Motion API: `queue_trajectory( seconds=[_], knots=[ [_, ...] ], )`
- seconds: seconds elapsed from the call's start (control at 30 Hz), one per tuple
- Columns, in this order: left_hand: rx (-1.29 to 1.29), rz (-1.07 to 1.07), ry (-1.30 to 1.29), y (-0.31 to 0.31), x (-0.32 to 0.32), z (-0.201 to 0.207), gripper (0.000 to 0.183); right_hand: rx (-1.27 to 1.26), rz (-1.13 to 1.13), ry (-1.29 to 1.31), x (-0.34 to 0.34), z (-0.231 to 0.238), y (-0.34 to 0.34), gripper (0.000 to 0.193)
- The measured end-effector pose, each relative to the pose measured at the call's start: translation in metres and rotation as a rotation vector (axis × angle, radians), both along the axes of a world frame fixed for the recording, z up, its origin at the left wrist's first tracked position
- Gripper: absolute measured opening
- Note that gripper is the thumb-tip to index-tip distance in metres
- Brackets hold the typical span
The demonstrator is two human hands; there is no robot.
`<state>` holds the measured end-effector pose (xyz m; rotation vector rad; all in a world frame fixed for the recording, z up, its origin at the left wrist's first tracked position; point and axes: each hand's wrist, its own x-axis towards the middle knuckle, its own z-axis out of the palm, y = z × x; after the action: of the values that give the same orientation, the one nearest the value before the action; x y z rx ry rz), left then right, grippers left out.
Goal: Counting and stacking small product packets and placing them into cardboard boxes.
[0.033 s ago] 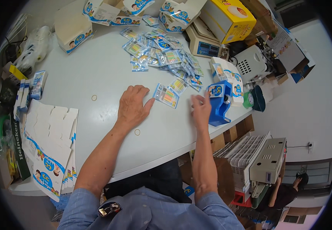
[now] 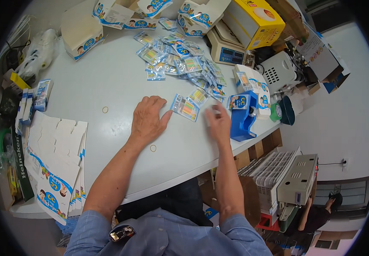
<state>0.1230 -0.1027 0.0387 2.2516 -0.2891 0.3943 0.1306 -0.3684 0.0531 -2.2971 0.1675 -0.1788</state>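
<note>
Flat on the white table [image 2: 108, 136] rests my left hand [image 2: 147, 117], fingers spread and holding nothing. Its thumb lies next to a clear and blue packet [image 2: 185, 107] with coloured strips inside. My right hand [image 2: 217, 119] is above the table between that packet and a blue tape dispenser [image 2: 242, 123]. Its fingers are blurred by motion, so I cannot see whether anything is in them. A packet [image 2: 238, 102] lies on the top of the dispenser. Another packet [image 2: 198, 96] lies just behind the one by my thumb, in front of a heap of similar packets [image 2: 188, 65].
Flattened printed cartons [image 2: 59, 143] are stacked at the left edge. Open cartons [image 2: 82, 34] stand along the back. A scale [image 2: 227, 47] and a yellow box [image 2: 257, 21] are at the back right. Beyond the table, a person [image 2: 310, 219] is by a beige machine [image 2: 297, 179].
My right hand has shifted slightly to the left, away from the tape dispenser. My left hand and the packets stay in place.
</note>
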Motion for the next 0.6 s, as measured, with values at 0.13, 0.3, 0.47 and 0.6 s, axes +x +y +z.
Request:
queue_trajectory(
  seconds=[0.13, 0.3, 0.47, 0.6],
  knots=[
    [-0.017, -0.001, 0.009, 0.001, 0.002, 0.003, 0.027, -0.553, 0.185, -0.608, 0.007, 0.002, -0.007, 0.043],
    [-0.028, 0.007, 0.03, 0.003, 0.0, 0.002, 0.026, -1.204, 0.104, -0.422, 0.048, 0.022, -0.042, 0.043],
    [-0.062, -0.013, 0.031, 0.001, 0.0, 0.003, 0.027, -1.618, 0.324, 0.149, 0.08, 0.021, -0.073, 0.027],
    [-0.107, -0.003, 0.037, 0.005, 0.002, 0.002, 0.029, -1.279, 0.27, 0.233, 0.087, 0.064, -0.032, 0.028]
  ],
)
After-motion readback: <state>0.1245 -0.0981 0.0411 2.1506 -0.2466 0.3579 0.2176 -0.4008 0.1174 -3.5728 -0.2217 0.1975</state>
